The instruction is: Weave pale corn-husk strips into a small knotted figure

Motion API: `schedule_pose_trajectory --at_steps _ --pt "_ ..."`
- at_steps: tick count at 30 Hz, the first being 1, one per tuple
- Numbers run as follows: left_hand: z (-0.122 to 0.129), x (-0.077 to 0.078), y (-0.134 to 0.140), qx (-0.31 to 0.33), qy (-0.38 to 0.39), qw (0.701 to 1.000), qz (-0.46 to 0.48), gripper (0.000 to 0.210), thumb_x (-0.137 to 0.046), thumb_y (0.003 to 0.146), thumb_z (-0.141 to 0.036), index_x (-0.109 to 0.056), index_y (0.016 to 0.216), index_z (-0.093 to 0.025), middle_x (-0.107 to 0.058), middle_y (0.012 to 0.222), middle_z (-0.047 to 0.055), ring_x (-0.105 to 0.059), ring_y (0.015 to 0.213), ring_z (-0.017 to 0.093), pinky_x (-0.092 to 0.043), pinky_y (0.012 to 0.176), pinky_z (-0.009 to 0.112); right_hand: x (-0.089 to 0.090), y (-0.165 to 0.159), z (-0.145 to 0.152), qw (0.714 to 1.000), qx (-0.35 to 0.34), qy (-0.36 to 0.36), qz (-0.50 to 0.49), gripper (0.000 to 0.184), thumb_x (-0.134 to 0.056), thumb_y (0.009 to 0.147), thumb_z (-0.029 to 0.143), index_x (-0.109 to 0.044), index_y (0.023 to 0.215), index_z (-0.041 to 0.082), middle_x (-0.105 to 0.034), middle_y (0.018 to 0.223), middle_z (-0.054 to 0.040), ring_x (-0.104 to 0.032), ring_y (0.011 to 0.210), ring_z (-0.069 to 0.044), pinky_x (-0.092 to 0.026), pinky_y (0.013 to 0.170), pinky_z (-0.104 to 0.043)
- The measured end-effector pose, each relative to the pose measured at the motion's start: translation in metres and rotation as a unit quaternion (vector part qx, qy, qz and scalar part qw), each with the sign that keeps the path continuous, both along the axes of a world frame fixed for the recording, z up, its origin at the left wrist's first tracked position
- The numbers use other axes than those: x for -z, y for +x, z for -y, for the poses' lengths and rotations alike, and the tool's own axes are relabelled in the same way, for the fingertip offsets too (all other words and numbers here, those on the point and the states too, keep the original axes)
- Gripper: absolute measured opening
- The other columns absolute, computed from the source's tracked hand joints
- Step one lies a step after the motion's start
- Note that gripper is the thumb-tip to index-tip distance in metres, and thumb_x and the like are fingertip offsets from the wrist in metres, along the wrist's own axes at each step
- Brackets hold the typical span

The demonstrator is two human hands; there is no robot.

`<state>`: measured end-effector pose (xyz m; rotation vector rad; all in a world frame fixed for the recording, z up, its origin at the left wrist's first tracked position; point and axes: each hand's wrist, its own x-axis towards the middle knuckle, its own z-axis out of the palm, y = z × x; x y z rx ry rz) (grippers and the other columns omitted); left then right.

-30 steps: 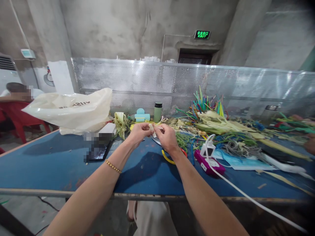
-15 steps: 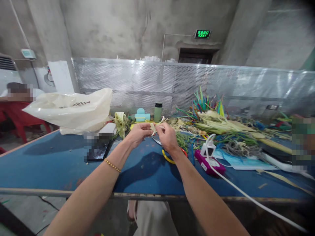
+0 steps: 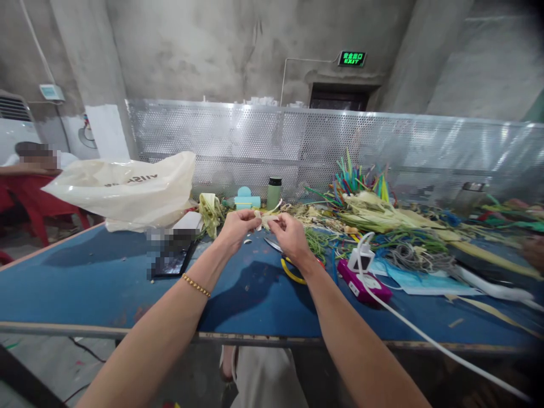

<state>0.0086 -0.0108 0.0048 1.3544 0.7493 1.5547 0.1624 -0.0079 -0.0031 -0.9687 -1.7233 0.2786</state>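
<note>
Above the blue tabletop, my left hand (image 3: pixel 236 231) pinches one side of a pale strip, seemingly corn husk (image 3: pixel 265 219). My right hand (image 3: pixel 290 237) grips the other side between thumb and fingers. The strip is small and partly covered by my fingertips, with a thin end sticking up behind. Beneath my right hand lies a pair of scissors (image 3: pixel 291 273) with yellow and red handles, partly hidden by my wrist. A small pale scrap (image 3: pixel 247 242) is on the table below my left fingertips.
Dried husks (image 3: pixel 374 211) and green cords (image 3: pixel 317 243) are heaped right of my hands. A purple power strip (image 3: pixel 363 286) trails a white cable (image 3: pixel 416 330). Leftward are a phone (image 3: pixel 172 263) and a large plastic bag (image 3: pixel 127 195). A green bottle (image 3: pixel 274 194) stands behind.
My hands have drawn slightly apart, and more of the pale strip shows between them. A small scrap is now visible on the table below. The view has shifted a little.
</note>
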Motion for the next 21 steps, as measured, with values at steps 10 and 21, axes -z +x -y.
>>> schedule_pose_trajectory --at_steps 10,21 --pt "-0.005 0.000 -0.006 -0.053 -0.041 0.998 0.019 0.020 -0.075 0.049 -0.016 -0.074 0.069 -0.013 -0.063 0.059 0.001 -0.047 0.052 0.009 -0.031 0.051 0.025 -0.008 -0.001 0.014 0.993 -0.107 -0.040 -0.033 0.024 -0.053 0.078 0.027 -0.069 0.093 0.017 -0.061 0.061 0.0008 -0.052 0.052 -0.013 -0.041 0.051 -0.025" --pt "-0.006 0.002 -0.008 -0.024 -0.023 0.999 -0.016 0.011 -0.073 0.053 -0.017 -0.072 0.064 -0.014 -0.062 0.058 0.001 -0.047 0.052 0.010 -0.032 0.051 0.025 -0.009 -0.001 0.015 0.984 -0.175 -0.033 -0.022 0.023 -0.059 0.079 0.030 -0.071 0.095 0.019 -0.069 0.081 -0.0034 -0.060 0.064 -0.015 -0.049 0.064 -0.028"
